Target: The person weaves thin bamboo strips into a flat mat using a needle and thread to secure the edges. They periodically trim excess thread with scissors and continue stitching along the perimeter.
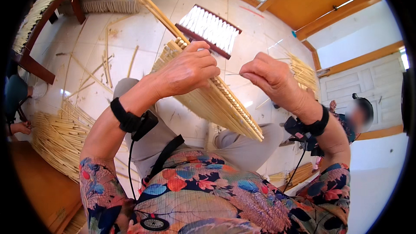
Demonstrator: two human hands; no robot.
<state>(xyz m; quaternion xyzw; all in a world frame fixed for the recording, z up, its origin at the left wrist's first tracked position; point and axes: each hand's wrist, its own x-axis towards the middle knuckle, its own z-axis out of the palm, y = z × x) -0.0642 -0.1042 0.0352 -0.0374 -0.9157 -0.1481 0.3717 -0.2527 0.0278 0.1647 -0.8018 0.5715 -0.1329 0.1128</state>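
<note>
A panel of pale straw-coloured stalks (197,106) lies slanted across my lap, its edge lined with a row of cut stalk ends. My left hand (186,69) is closed over that edge near its far end, the fingertips partly hidden. Past this hand, long stalks (151,6) stick out toward the far left. To the right, my right hand (273,78) is raised clear of the panel, thumb and fingers pinched on a thin thread (233,74). This thread runs leftward toward the panel's edge by my left hand.
A dark-framed stool with a white corded top (210,28) stands on the tiled floor (255,17) ahead. Loose stalks (65,141) are heaped at left, with more (303,71) at right. Other people sit at right (357,115) and far left, where a hand (21,128) shows.
</note>
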